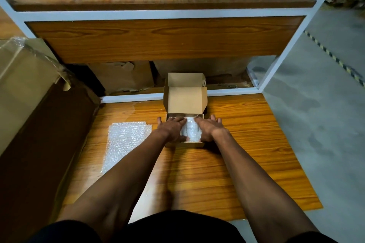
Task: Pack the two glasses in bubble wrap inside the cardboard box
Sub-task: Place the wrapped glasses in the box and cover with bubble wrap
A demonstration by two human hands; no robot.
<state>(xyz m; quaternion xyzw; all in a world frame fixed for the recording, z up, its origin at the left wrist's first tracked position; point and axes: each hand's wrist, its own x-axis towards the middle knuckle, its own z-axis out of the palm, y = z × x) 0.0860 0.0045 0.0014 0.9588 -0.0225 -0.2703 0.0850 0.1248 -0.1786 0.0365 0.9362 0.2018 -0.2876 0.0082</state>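
Note:
A small cardboard box point(195, 144) sits on the wooden board, its lid point(184, 99) standing open behind it. Inside lies a bundle of bubble wrap point(190, 130); whether a glass is in it cannot be made out. My left hand point(172, 128) lies flat over the left part of the box with straight fingers pressing down on the wrap. My right hand point(209, 127) lies the same way over the right part, fingers spread. No bare glass is in view.
A loose sheet of bubble wrap point(124, 143) lies flat on the wooden board point(227, 173) left of the box. A large cardboard carton point(23, 85) stands at the left. A white-framed shelf point(158, 14) rises behind, and grey floor point(325, 124) runs along the right.

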